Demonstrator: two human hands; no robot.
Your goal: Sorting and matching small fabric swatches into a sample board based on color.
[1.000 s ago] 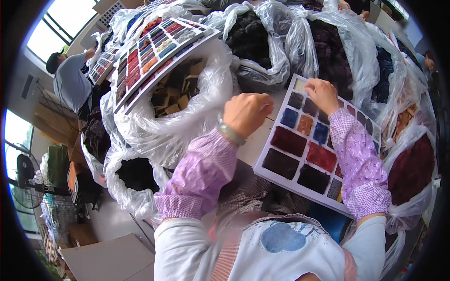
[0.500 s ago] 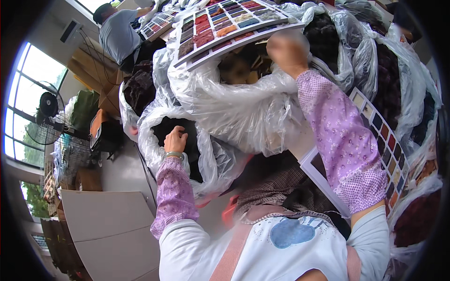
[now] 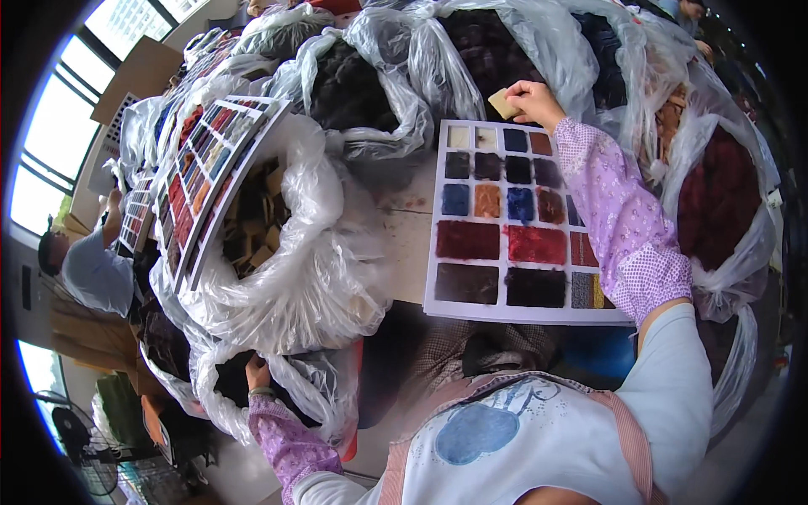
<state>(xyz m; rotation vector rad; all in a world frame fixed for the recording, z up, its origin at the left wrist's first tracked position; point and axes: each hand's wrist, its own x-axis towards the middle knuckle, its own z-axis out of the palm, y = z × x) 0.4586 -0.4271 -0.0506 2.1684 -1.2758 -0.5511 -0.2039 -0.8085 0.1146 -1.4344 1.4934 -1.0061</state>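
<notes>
My right hand (image 3: pixel 537 104) is closed, pinching a small flat beige swatch (image 3: pixel 505 103) between thumb and fingers. It hovers at the far edge of a white sample board (image 3: pixel 468 295), whose rows of fuzzy swatches include cream, blue, red, brown and black. The forearm hides part of the board's right side. At the lower left, my left hand (image 3: pixel 257 372) is at the mouth of a plastic-lined bag (image 3: pixel 316 391) with dark contents. Its fingers are mostly hidden there, so their grip cannot be made out.
A large plastic-lined bag (image 3: pixel 337 278) holds many small brown pieces, with tilted swatch boards (image 3: pixel 220 160) on its rim. More bags of dark (image 3: pixel 349 93) and maroon (image 3: pixel 720 198) material ring the work spot. Another person (image 3: pixel 97 265) works at the far left.
The view has swung to the right, bringing the sample board before me into full sight. My right hand, blurred earlier, now shows over the board's far edge with the beige swatch.
</notes>
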